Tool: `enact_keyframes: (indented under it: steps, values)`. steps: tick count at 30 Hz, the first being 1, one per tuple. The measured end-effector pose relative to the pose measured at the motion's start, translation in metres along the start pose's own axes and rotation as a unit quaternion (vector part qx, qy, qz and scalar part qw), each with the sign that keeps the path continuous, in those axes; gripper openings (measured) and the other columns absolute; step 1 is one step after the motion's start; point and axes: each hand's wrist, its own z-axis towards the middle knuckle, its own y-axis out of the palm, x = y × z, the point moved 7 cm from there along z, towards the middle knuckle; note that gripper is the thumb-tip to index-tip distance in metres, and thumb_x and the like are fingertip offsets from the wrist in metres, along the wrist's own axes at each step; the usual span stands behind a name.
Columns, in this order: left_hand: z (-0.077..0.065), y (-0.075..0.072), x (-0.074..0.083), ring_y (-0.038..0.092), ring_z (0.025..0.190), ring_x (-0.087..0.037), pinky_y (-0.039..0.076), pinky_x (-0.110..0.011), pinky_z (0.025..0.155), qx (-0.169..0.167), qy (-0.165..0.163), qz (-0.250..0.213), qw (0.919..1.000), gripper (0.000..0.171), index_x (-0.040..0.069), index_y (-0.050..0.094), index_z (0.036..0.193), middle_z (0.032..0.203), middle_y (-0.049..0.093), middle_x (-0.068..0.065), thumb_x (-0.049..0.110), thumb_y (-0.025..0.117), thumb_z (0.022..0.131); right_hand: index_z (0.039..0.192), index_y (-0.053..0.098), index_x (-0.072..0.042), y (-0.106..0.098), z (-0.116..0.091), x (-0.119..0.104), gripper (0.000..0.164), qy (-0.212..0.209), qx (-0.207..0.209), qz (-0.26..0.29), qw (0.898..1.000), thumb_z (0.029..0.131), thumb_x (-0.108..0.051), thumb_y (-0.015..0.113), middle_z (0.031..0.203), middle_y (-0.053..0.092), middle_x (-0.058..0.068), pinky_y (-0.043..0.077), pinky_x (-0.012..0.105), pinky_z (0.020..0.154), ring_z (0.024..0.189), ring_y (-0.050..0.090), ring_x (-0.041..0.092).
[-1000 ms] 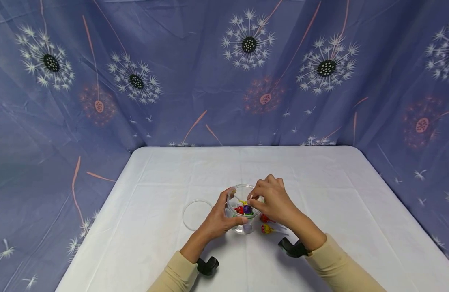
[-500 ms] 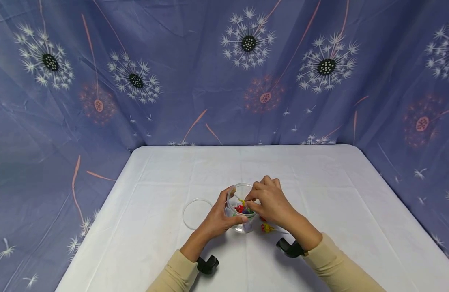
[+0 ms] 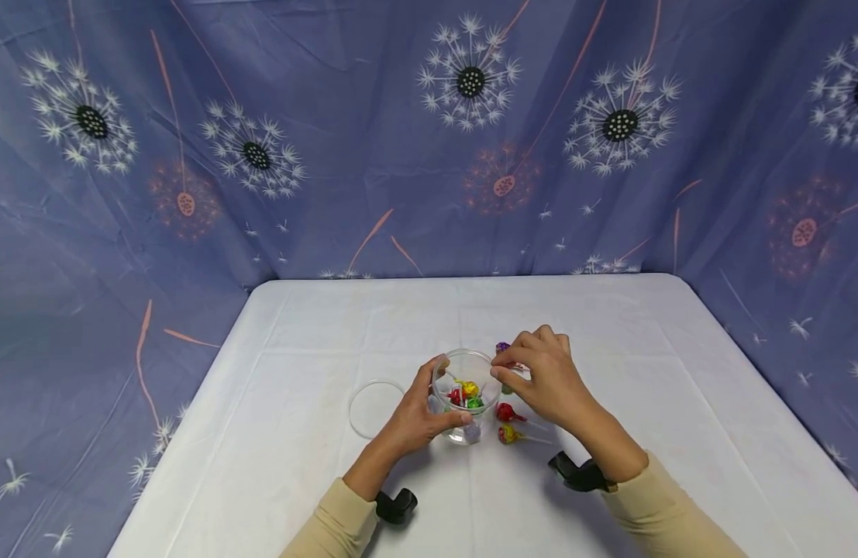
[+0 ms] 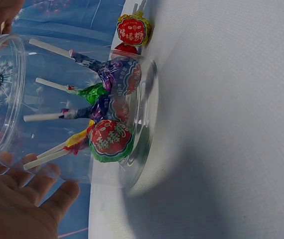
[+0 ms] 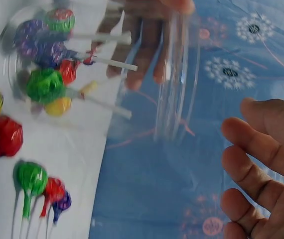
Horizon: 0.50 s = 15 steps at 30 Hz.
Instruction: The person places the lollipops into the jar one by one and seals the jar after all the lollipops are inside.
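Observation:
My left hand (image 3: 418, 418) grips a clear plastic jar (image 3: 460, 437) from its left side, thumb at the front and fingers behind. Inside the jar several wrapped lollipops stand with their sticks up; a red-and-green one (image 4: 111, 142) is nearest in the left wrist view. Just right of the rim is my right hand (image 3: 543, 380), its fingers loosely bent and holding nothing in the right wrist view. On the table beside the jar lie more lollipops: a yellow one (image 3: 508, 434), a red one (image 3: 507, 413) and, farther back, a green one (image 5: 32, 178) and a purple one (image 5: 61, 200).
A clear round lid (image 3: 351, 418) lies flat on the white-covered table (image 3: 317, 325), left of the jar. Black wrist mounts (image 3: 397, 508) sit under both forearms. A blue curtain (image 3: 373, 139) with dandelion prints hangs behind the table and along its sides.
My right hand dipped into the jar with a purple lollipop, let it go, and has moved back out to the right. The left hand and jar have stayed in place.

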Motion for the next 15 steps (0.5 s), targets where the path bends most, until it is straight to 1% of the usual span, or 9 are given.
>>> enact_keyframes:
  steps: [3,6,10,15]
  values:
    - [0.000,0.000,0.000,0.040,0.133,-0.030,0.032,-0.054,0.110,0.003,-0.004,0.005,1.0000,0.091,0.032,0.022,0.146,0.150,0.035,-0.007,0.043,0.077,0.075,0.083,0.074,-0.018,-0.006,-0.007,0.010,0.008,0.016,0.006,0.007,1.000,0.075,-0.018,0.078,0.074,0.055,-0.008,0.026,0.036,0.074,0.077,0.039,0.011]
    - [0.001,0.000,0.000,0.038,0.135,-0.030,0.032,-0.054,0.110,0.004,-0.009,0.009,0.9999,0.091,0.032,0.022,0.146,0.151,0.033,-0.005,0.044,0.077,0.075,0.085,0.074,-0.019,-0.008,-0.015,0.020,0.010,0.041,-0.005,0.013,0.999,0.076,-0.017,0.078,0.075,0.056,-0.008,0.025,0.035,0.074,0.078,0.040,0.012]
    - [0.001,-0.001,-0.001,0.037,0.137,-0.030,0.031,-0.054,0.111,0.004,-0.010,0.013,0.9999,0.092,0.031,0.022,0.147,0.152,0.033,-0.003,0.044,0.077,0.074,0.086,0.073,-0.018,-0.002,-0.030,0.033,0.010,0.080,-0.039,0.014,0.996,0.076,-0.019,0.077,0.078,0.059,-0.005,0.025,0.035,0.073,0.080,0.041,0.013]
    - [0.001,0.000,0.000,0.035,0.138,-0.031,0.029,-0.054,0.112,0.003,-0.007,0.010,0.9999,0.091,0.030,0.023,0.146,0.152,0.033,-0.004,0.043,0.077,0.074,0.083,0.073,-0.018,0.011,-0.051,0.046,0.010,0.122,-0.088,0.014,0.989,0.075,-0.019,0.078,0.079,0.061,-0.004,0.027,0.036,0.074,0.083,0.044,0.015]
